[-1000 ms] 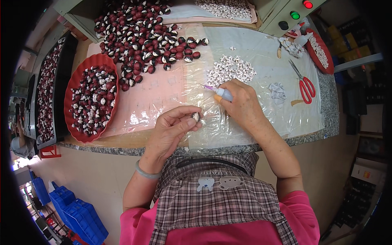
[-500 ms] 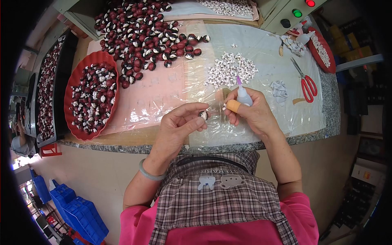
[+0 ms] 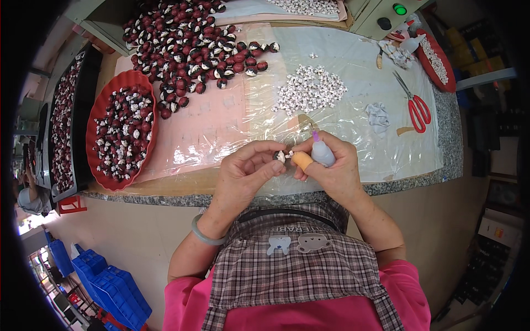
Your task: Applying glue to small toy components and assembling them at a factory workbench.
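Note:
My left hand (image 3: 251, 168) pinches a small dark ball with a white patch (image 3: 280, 157) between thumb and fingertips. Close against it, my right hand (image 3: 334, 171) wears an orange finger cover (image 3: 302, 160) on its thumb. Cradled in that hand is a whitish squeeze bottle (image 3: 323, 155), its purple nozzle pointing up and away. A tiny white piece (image 3: 290, 154) shows between the right fingertips, at the ball or almost touching it. Beyond the hands lies a loose pile of small white pieces with dark marks (image 3: 311, 89) on the plastic sheet.
A heap of dark red, black and white balls (image 3: 187, 49) covers the far left. Left stands a red scalloped tray (image 3: 95, 157) of balls topped with white. Red-handled scissors (image 3: 418, 115), crumpled white tissue (image 3: 377, 117) and a red dish (image 3: 450, 83) of white pieces lie right.
My right hand has moved left with the squeeze bottle and white piece, closing the gap to the ball. My left hand still pinches the ball, nearly in place.

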Tool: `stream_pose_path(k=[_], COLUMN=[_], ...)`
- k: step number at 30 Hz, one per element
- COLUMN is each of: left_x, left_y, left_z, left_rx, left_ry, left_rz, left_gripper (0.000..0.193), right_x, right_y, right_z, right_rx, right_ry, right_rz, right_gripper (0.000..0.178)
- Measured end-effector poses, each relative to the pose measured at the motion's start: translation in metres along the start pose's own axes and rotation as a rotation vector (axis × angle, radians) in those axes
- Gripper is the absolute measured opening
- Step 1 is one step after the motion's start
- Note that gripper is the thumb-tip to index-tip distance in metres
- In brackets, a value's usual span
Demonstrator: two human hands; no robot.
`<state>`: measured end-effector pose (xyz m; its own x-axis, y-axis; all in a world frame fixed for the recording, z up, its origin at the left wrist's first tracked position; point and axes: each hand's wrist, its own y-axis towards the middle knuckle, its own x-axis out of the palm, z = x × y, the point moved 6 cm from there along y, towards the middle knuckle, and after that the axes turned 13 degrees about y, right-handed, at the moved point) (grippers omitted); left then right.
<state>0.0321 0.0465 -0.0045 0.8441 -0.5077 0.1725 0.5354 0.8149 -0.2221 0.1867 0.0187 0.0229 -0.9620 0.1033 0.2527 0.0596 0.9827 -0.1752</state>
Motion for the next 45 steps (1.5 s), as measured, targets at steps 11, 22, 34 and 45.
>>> stream_pose_path(k=[11,22,34,45], left_x=[0.002,0.005,-0.073,-0.072], left_y=[-0.007,-0.01,0.036,0.067], left_z=[0.016,0.028,0.043,0.077], left_rx=[0.367,0.462,0.312,0.431], left_ry=[0.457,0.621,0.559,1.56], left_rz=[0.247,0.247,0.389,0.713], left_gripper=[0.028,0.026,0.023,0.023], right_x=[0.004,0.005,-0.012,-0.011], right_y=[-0.008,-0.015,-0.009,-0.01], right_z=[0.012,0.022,0.005,0.003], right_rx=[-0.043,-0.209,-0.09,-0.159], right_ry=[-0.025,-0.03,0.041,-0.072], right_rz=[0.076,0.075,-0.009,-0.029], right_gripper=[0.008,0.01,0.018,0.018])
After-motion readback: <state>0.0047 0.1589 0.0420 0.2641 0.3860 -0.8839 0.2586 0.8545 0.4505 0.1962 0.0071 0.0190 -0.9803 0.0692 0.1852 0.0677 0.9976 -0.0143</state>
